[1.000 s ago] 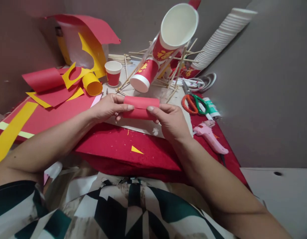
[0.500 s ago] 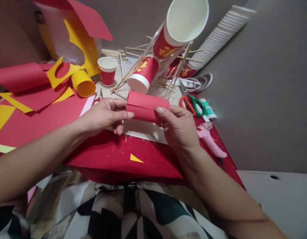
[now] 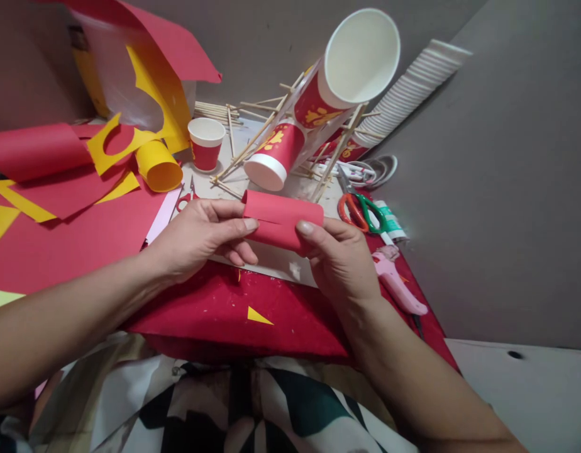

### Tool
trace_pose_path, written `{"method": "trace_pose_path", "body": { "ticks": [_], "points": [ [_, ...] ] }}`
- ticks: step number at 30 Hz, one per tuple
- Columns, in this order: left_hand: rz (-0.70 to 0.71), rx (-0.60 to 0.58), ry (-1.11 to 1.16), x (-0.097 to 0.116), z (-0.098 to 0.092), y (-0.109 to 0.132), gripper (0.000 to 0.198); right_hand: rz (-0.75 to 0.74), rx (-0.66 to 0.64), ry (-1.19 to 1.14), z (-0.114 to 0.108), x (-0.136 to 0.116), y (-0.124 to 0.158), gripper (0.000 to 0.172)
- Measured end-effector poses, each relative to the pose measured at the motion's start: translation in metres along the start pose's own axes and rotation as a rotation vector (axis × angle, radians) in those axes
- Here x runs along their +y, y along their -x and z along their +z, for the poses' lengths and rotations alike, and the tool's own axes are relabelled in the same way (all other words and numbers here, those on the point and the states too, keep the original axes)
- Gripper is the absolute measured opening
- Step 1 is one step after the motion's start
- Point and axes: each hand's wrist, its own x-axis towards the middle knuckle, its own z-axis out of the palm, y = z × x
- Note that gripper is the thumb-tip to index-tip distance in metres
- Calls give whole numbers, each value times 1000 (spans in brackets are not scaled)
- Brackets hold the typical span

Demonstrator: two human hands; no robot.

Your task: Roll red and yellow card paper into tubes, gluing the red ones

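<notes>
Between my two hands is a red paper tube [image 3: 282, 214], rolled from a sheet with its overlapping seam facing me. My left hand [image 3: 215, 229] pinches the tube's left end, thumb on the seam and the index finger at the open edge. My right hand [image 3: 340, 255] grips the other end, thumb on the front and the remaining fingers behind, partly hidden. Just beyond the tube, a stick frame [image 3: 347, 141] holds a slanted column of red and white paper cups [image 3: 283, 141]. A single paper cup [image 3: 207, 148] stands to its left.
Red paper sheets [image 3: 83, 245] and a rolled yellow tube [image 3: 159, 168] lie at left. On the right are scissors with orange and green handles [image 3: 363, 211], a pink glue gun [image 3: 398, 283] and a leaning cup stack [image 3: 413, 91]. A yellow scrap [image 3: 259, 316] lies near the front edge.
My left thumb has slid slightly further onto the tube's seam, and the left fingers underneath have shifted right. The whole view has tilted a little; my right hand keeps its hold.
</notes>
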Motion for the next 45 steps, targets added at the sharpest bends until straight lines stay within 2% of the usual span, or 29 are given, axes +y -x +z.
{"method": "trace_pose_path", "body": {
  "ticks": [9, 15, 19, 22, 27, 33, 39, 45],
  "points": [
    [-83, 17, -77, 3, -2, -1, 14, 5, 32, 45, -1, -1, 2, 17],
    [7, 46, -16, 6, 1, 0, 16, -35, 27, 87, -1, -3, 4, 16],
    [-1, 115, -55, 7, 3, -1, 24, -75, 18, 153, 1, -5, 8, 22],
    [-12, 121, -103, 7, 1, -3, 22, -112, 6, 200, 1, -8, 9, 23],
    [-5, 115, -20, 8, -6, -8, 22, -212, 74, 170, -2, -15, 7, 43],
    [-26, 120, 65, 9, -16, -16, 21, -252, 102, 150, -1, -18, 9, 40],
    [-23, 98, 90, 9, -20, -18, 28, -314, 29, 166, 3, -23, 14, 33],
    [-17, 128, 50, 7, -20, -18, 28, -328, 3, 232, 8, -33, 18, 35]
  ]
}}
